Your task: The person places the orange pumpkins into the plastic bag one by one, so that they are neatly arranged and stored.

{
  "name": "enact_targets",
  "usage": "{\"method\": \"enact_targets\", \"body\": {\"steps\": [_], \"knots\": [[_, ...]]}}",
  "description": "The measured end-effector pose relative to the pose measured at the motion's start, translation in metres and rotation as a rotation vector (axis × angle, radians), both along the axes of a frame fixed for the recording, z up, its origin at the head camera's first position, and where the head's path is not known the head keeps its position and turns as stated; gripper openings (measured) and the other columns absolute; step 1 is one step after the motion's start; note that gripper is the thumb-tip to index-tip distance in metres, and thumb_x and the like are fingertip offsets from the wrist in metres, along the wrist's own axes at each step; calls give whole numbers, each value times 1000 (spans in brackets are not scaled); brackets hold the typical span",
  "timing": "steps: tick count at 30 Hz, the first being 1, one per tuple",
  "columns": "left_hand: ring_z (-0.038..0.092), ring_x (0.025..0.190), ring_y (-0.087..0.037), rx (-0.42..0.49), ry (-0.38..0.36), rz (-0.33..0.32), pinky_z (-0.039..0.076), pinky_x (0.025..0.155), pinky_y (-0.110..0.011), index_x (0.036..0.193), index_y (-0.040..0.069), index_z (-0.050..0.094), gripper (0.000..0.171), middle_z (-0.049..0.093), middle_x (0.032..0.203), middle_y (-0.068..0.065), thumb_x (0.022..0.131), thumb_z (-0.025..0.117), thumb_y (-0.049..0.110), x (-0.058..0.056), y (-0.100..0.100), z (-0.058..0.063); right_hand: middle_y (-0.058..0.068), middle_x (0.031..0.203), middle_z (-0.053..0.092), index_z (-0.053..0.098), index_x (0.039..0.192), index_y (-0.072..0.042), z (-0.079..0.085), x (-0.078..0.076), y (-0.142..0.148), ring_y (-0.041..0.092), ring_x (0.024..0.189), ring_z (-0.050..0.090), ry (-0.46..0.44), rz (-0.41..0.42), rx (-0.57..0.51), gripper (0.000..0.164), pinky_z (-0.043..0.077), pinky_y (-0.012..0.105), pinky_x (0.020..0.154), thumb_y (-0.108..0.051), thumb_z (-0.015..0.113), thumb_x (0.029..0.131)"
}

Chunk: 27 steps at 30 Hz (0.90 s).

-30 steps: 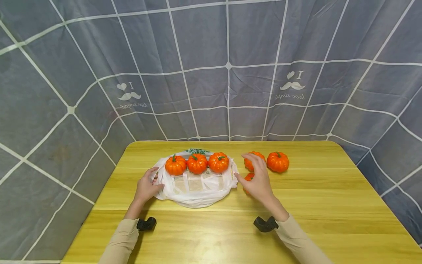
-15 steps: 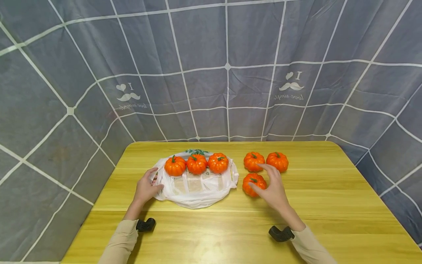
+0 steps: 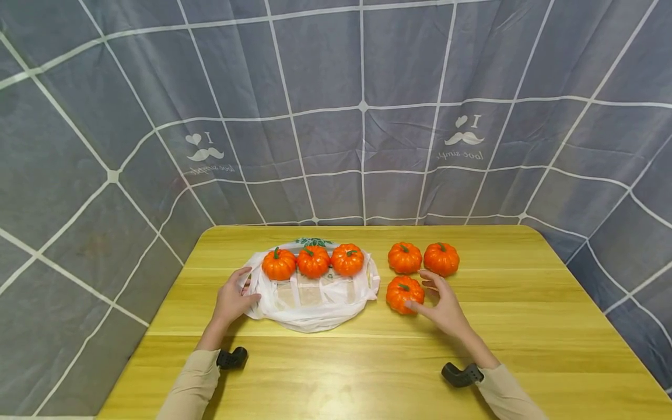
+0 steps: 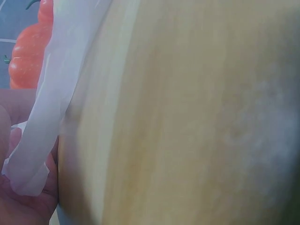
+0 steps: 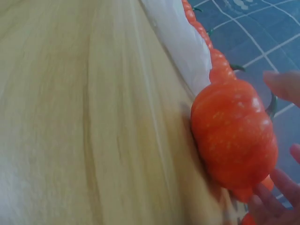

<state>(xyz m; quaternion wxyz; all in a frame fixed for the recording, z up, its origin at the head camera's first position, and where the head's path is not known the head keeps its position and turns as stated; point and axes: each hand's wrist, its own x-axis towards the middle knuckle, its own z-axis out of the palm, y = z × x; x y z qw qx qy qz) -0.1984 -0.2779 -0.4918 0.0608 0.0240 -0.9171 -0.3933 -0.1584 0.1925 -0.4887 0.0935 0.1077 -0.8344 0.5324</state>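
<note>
A white plastic bag (image 3: 310, 315) with a green print lies on the table, three small orange pumpkins (image 3: 313, 261) in a row at its far side. My left hand (image 3: 233, 297) holds the bag's left edge; in the left wrist view the white rim (image 4: 42, 126) crosses the fingers. Right of the bag sit three more pumpkins. My right hand (image 3: 445, 306) is around the right side of the nearest one (image 3: 405, 295), thumb and fingers spread. In the right wrist view, fingers (image 5: 274, 197) lie close beside that pumpkin (image 5: 234, 136); whether they touch cannot be told.
Two pumpkins, one (image 3: 405, 258) beside the other (image 3: 441, 259), stand behind the right hand. Everything rests on a yellow wood-grain table (image 3: 325, 373). A grey curtain with white lines (image 3: 325, 140) hangs behind and at the sides.
My right hand has moved right and toward me, from beside the bag to the right side of the nearest pumpkin, uncovering the pumpkins. The left hand has stayed at the bag.
</note>
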Motion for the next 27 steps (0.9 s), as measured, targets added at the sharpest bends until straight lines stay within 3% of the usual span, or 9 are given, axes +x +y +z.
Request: {"method": "enact_targets", "body": {"steps": [4, 9, 20, 27], "knots": [[63, 95, -33, -5, 0, 0, 49, 78, -32, 139, 1, 44, 70, 63, 117, -27, 76, 74, 7, -1, 0, 0, 20, 140, 43, 42, 139, 0, -3, 0, 2, 35, 118, 50, -61, 32, -3, 78, 43, 48, 100, -9, 82, 73], [64, 92, -32, -7, 1, -1, 49, 74, -29, 138, 2, 44, 69, 63, 116, -27, 76, 73, 7, -1, 0, 1, 20, 142, 41, 40, 142, -5, -7, -1, 2, 37, 122, 50, -116, 30, 71, 83, 43, 47, 100, -18, 83, 72], [62, 100, -34, -8, -7, 9, 49, 83, -37, 139, 2, 44, 69, 63, 117, -26, 77, 73, 8, -1, 0, 0, 16, 132, 48, 44, 138, -7, -13, -3, -1, 35, 118, 54, -46, 52, 143, 82, 46, 48, 97, -21, 86, 69], [62, 97, -33, -6, -7, 8, 48, 79, -33, 139, 3, 44, 69, 63, 117, -27, 77, 73, 8, -1, -1, -1, 16, 132, 48, 45, 138, -7, -14, -4, -1, 34, 117, 54, -42, 50, 144, 82, 48, 44, 95, -21, 86, 69]]}}
